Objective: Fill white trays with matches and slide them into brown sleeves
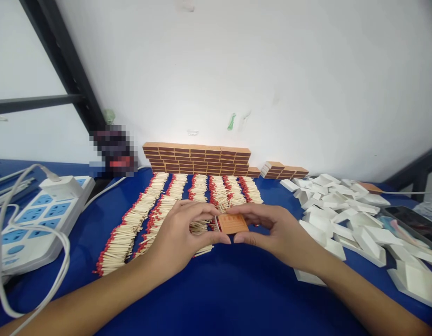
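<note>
Between my two hands, just above the blue table, is an orange matchbox [233, 224]. Thumb and fingers of my left hand [183, 228] pinch its left end, where a white tray edge shows. My right hand [275, 228] grips the sleeve at its right end, thumb below and fingers on top. Whether matches lie inside the box is hidden. Behind and left of my hands, red-tipped matches [121, 238] lie in several long rows. Part of those rows is covered by my left hand.
Stacked matchboxes [198, 158] form a wall at the back, with a smaller stack [284, 171] beside it. Folded white trays [342, 205] are heaped at right, near a dark phone [415, 226]. A power strip [37, 224] with looping white cables occupies the left.
</note>
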`<state>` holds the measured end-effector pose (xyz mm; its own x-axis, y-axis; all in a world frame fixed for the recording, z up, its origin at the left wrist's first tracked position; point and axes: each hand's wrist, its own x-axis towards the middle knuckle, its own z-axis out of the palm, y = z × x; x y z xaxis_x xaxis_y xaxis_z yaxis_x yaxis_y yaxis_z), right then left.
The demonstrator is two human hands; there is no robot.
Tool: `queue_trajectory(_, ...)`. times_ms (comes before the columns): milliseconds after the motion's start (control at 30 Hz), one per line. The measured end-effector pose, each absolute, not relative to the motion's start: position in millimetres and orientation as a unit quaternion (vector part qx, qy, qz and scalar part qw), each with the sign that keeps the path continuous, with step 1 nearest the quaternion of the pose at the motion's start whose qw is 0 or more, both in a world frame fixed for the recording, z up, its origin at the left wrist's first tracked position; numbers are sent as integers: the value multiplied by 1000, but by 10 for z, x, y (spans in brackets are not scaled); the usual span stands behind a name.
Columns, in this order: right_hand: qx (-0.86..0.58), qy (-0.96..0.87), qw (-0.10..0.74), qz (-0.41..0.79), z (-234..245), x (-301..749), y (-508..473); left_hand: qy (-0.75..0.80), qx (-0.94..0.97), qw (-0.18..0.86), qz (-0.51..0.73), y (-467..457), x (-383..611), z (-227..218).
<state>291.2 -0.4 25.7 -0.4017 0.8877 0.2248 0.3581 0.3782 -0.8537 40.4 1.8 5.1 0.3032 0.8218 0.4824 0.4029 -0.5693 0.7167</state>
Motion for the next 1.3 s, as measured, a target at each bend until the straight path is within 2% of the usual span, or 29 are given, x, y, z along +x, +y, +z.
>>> queue_trajectory(167, -376, -772, 323, 398, 277, 2887, -102, 344, 815, 160, 437, -4, 411, 110)
queue_trajectory(500, -350, -752, 287, 479, 284, 2853, -128, 321, 835, 148, 421, -50, 433, 114)
queue_trajectory(700, -397, -788, 275, 382, 301, 2979, -30, 334, 834, 125, 422, -24, 411, 115)
queue_trajectory(867, -428, -816, 319, 220, 375, 3147, 131, 370, 820, 85, 428, -24, 408, 88)
queue_trajectory(967, -466, -803, 353, 112, 436, 3481, 371, 319, 843, 37, 432, -61, 407, 122)
queue_trajectory(1100, -569, -740, 357, 15, 519, 4018, 782, 171, 909, -52, 376, -176, 414, 184)
queue_trajectory(1300, -607, -733, 306, -30, 629, 4213, 1337, 106, 925, -100, 352, -272, 436, 170)
